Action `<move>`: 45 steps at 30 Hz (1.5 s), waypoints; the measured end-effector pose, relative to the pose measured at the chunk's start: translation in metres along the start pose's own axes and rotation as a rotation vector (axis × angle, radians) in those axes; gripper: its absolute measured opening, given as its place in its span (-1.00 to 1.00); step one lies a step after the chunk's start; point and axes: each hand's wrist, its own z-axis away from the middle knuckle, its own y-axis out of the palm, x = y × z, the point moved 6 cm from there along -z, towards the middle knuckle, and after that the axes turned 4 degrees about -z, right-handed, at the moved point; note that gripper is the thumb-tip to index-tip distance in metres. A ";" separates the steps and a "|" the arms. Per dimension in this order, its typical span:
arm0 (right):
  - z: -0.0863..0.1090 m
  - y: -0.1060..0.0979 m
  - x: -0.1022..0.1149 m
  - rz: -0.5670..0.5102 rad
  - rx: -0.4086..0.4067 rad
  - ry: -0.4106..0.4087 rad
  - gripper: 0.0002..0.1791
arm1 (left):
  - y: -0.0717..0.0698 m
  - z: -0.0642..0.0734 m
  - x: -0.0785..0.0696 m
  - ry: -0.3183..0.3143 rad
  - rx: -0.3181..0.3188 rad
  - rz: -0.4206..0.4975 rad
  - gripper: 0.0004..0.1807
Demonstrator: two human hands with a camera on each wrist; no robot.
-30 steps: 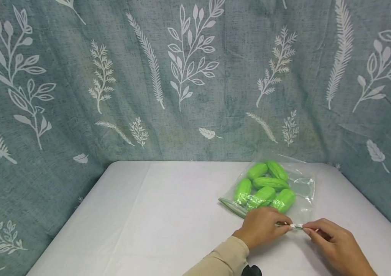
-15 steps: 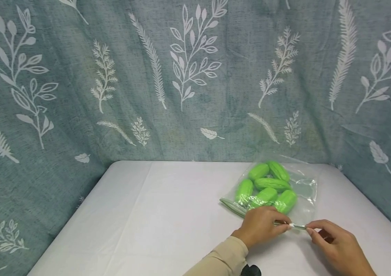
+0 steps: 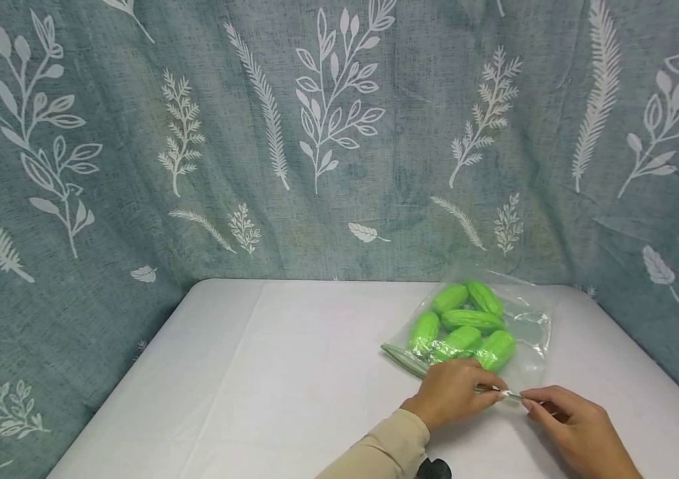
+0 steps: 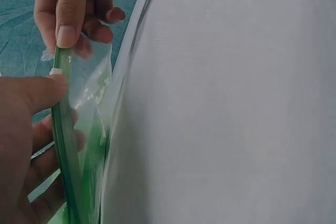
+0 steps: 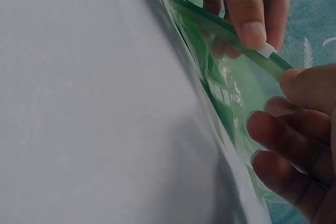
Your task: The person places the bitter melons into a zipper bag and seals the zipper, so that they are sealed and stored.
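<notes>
A clear zipper bag (image 3: 528, 326) lies at the right of the table with several bright green, ribbed, vegetable-like pieces (image 3: 471, 320) inside. Its green zip edge (image 4: 64, 129) is lifted towards me. My left hand (image 3: 456, 392) grips that edge, thumb against the white slider (image 5: 267, 50), fingers behind the bag. Close by on the right, my right hand (image 3: 576, 422) pinches the end of the zip edge between thumb and index finger. The right wrist view shows its other fingers loosely curled. In the head view, my left hand hides part of the bag's mouth.
The bag rests on a white-covered table (image 3: 291, 372). A blue-green leaf-patterned curtain (image 3: 255, 133) hangs behind and along both sides. A small black object (image 3: 434, 469) shows beside my left sleeve at the bottom edge.
My right hand shifts slightly right, then back left, nearer to my left hand. The white slider sits a little closer to my left fingertips. The green pieces stay put in the bag.
</notes>
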 end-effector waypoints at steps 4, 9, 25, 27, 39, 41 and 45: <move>0.000 0.001 0.000 0.010 0.009 0.015 -0.73 | -0.001 0.001 0.001 0.010 0.001 -0.026 -0.84; -0.001 0.000 0.001 0.023 0.015 0.025 -0.72 | -0.005 0.002 0.001 0.019 -0.013 -0.043 -0.83; -0.001 -0.001 0.001 0.032 0.029 0.057 -0.77 | -0.003 0.005 0.014 0.016 -0.005 -0.028 -0.82; 0.000 -0.001 0.001 0.033 0.032 0.064 -0.79 | -0.003 0.005 0.015 0.015 -0.005 -0.020 -0.82; -0.001 -0.001 0.000 0.040 0.034 0.089 -0.82 | -0.003 0.006 0.022 -0.011 0.019 0.097 -0.83; -0.001 -0.001 0.000 0.042 0.035 0.097 -0.81 | -0.003 0.007 0.023 -0.005 0.014 0.113 -0.83; -0.001 -0.001 0.000 0.042 0.032 0.100 -0.82 | -0.001 0.007 0.025 0.011 0.010 0.148 -0.83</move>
